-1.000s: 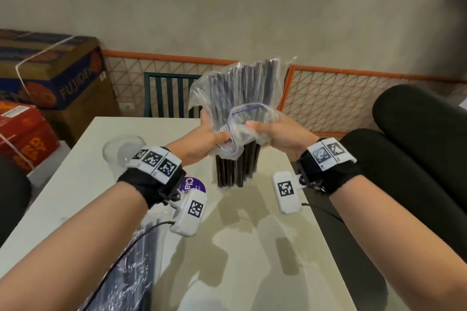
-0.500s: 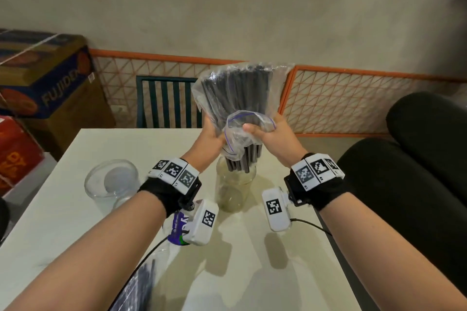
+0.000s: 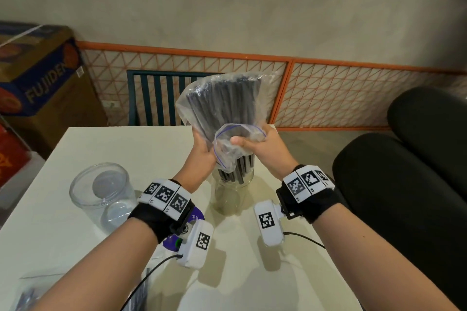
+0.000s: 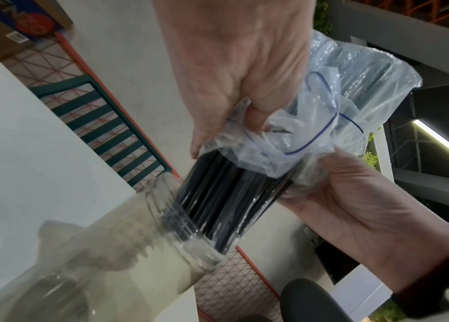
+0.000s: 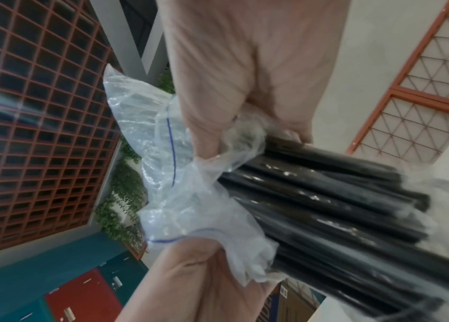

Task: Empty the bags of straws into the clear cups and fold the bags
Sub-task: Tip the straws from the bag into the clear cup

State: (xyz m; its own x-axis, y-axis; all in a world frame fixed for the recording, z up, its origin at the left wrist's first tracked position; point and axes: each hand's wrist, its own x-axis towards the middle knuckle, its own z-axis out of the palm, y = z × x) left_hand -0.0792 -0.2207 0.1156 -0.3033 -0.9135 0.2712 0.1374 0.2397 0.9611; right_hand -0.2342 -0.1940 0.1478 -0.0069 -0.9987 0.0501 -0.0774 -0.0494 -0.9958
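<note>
At six o'clock on the counter (image 3: pixel 252 272) lies another bag of straws (image 3: pixel 141 295), mostly cut off by the frame edge; at nine o'clock stands an empty clear cup (image 3: pixel 101 192); at the centre the second clear cup (image 3: pixel 232 192) takes the lower ends of the black straws (image 3: pixel 240 171), which have just passed its rim; above it the left hand (image 3: pixel 203 151) has its fingers curled round the bundle through the bag (image 3: pixel 225 106), and the right hand (image 3: pixel 262 146) pinches the rolled-back mouth with thumb and curled fingers; to do this well I judge the bundle should stay upright over the rim, the grip easing slowly so the straws slide down together, then the bag drawn straight up toward twelve o'clock; a sudden release could tip the light cup
</note>
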